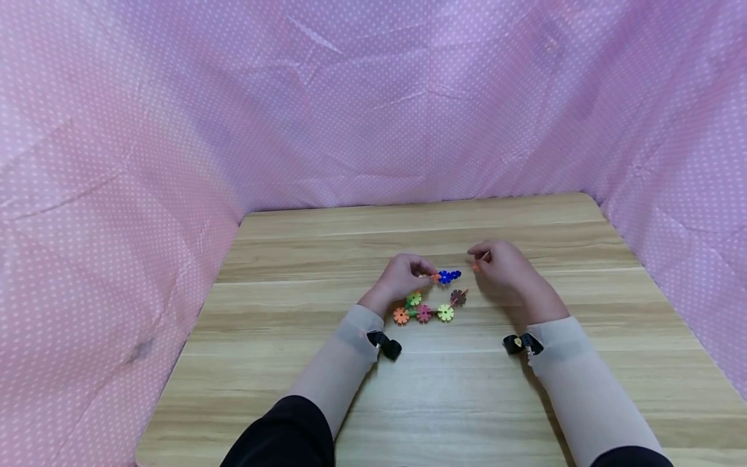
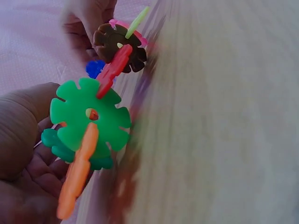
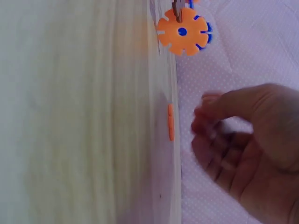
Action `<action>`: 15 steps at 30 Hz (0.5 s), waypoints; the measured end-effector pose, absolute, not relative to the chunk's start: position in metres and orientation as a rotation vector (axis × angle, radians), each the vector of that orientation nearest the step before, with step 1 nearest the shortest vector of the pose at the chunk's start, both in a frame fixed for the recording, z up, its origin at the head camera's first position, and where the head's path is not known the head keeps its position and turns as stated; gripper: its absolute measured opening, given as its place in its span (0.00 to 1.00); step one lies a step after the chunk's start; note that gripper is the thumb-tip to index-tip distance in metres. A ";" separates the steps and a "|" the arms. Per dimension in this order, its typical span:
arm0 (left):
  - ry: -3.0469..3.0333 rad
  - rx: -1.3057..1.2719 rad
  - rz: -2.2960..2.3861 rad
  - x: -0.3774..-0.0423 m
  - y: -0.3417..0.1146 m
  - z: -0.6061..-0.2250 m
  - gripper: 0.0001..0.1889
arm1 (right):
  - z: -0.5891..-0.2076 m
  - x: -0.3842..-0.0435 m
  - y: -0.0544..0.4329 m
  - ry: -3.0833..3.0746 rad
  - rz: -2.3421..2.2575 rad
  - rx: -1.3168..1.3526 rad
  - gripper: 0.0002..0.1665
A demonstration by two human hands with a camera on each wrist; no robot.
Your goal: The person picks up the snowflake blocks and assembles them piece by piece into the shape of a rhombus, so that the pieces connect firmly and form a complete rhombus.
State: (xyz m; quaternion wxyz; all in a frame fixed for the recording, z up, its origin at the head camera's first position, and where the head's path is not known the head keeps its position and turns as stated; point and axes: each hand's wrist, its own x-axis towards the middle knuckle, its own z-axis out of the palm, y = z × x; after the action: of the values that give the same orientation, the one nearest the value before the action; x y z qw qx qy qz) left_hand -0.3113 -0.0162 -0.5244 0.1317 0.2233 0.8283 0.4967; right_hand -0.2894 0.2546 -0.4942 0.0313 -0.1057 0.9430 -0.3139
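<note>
My left hand [image 1: 401, 275] pinches a chain of slotted plastic snowflake discs [image 1: 424, 314] at its far side, by an orange disc beside two blue discs [image 1: 445, 277]. The chain bends round in an open loop of orange, green, pink, yellow and brown pieces slotted into each other at angles. In the left wrist view a green disc [image 2: 74, 112] hides part of the fingers. My right hand [image 1: 503, 264] hovers with loosely bent fingers and nothing between them. Under it a loose orange disc [image 3: 171, 122] lies flat on the table.
The light wood-grain table [image 1: 280, 363] has its far edge against a pink polka-dot cloth [image 1: 373, 117], which also hangs on both sides. Black straps with small devices [image 1: 385, 346] are on both wrists.
</note>
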 end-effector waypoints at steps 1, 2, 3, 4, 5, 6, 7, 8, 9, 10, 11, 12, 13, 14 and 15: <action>2.412 0.654 1.424 -0.311 -0.016 -0.524 0.05 | -0.494 -0.289 0.256 2.919 -0.913 -0.318 0.18; 2.418 0.661 1.408 -0.310 -0.016 -0.524 0.05 | -0.494 -0.289 0.258 2.924 -0.864 -0.305 0.19; 2.425 0.667 1.392 -0.309 -0.016 -0.523 0.05 | -0.494 -0.288 0.260 2.920 -0.825 -0.298 0.20; 2.432 0.673 1.377 -0.309 -0.016 -0.523 0.05 | -0.494 -0.287 0.261 2.915 -0.791 -0.286 0.20; 2.435 0.676 1.368 -0.308 -0.016 -0.522 0.05 | -0.494 -0.287 0.262 2.910 -0.767 -0.274 0.21; 2.437 0.677 1.363 -0.308 -0.016 -0.522 0.05 | -0.494 -0.286 0.263 2.902 -0.757 -0.258 0.21; 2.437 0.678 1.360 -0.308 -0.016 -0.522 0.05 | -0.494 -0.286 0.264 2.896 -0.754 -0.248 0.21; 2.438 0.680 1.356 -0.307 -0.015 -0.522 0.05 | -0.495 -0.286 0.265 2.892 -0.757 -0.231 0.21; 2.439 0.680 1.355 -0.307 -0.015 -0.522 0.05 | -0.495 -0.285 0.265 2.888 -0.762 -0.216 0.21; 2.440 0.681 1.352 -0.307 -0.015 -0.522 0.05 | -0.496 -0.285 0.266 2.885 -0.772 -0.202 0.20; 2.439 0.681 1.349 -0.307 -0.015 -0.522 0.05 | -0.496 -0.285 0.267 2.882 -0.782 -0.199 0.19; 2.439 0.680 1.347 -0.307 -0.015 -0.522 0.05 | -0.497 -0.285 0.267 2.880 -0.790 -0.193 0.18; 2.438 0.679 1.345 -0.307 -0.015 -0.522 0.05 | -0.498 -0.285 0.267 2.879 -0.800 -0.188 0.17; 2.441 0.677 1.342 -0.307 -0.015 -0.522 0.05 | -0.498 -0.286 0.267 2.879 -0.810 -0.183 0.15; 2.443 0.674 1.336 -0.307 -0.016 -0.522 0.05 | -0.499 -0.286 0.267 2.875 -0.830 -0.182 0.13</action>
State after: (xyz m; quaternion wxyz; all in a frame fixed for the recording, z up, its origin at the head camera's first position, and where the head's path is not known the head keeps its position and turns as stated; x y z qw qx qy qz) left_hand -0.3068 -0.0156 -0.5220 0.1377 0.2330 0.8446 0.4620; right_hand -0.2857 0.2671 -0.4988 0.0720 -0.0605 0.9565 -0.2761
